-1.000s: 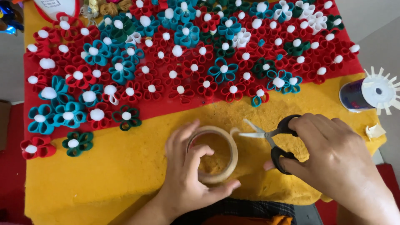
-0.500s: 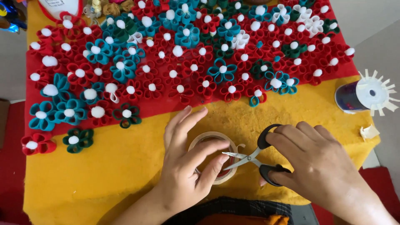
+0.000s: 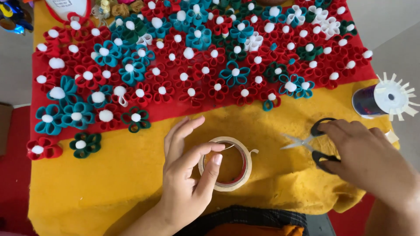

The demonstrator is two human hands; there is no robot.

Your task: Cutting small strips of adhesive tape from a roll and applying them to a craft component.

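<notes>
Near the front edge of the yellow felt cloth (image 3: 109,183), the left hand (image 3: 186,175) rests on a roll of tape (image 3: 226,164), with the thumb and one finger pinched on its rim and the other fingers spread loose. The roll lies flat on the cloth, a little left of the middle, and a short free end of tape sticks out at its far right side. The right hand (image 3: 363,153) is closed on the black handles of a pair of scissors (image 3: 313,144), whose blades are slightly apart and point left toward the roll but do not touch it. To work well here, I think the left hand should keep the roll steady and lift the free end clear, so that the blades meet only the tape and not the cloth. On the far side, the red felt (image 3: 175,111) is full of paper flowers (image 3: 131,70) in red, teal and green, so free room exists only on the yellow part. A spool with a white toothed disc (image 3: 385,98) stands at the right edge, quite near the scissors hand.
</notes>
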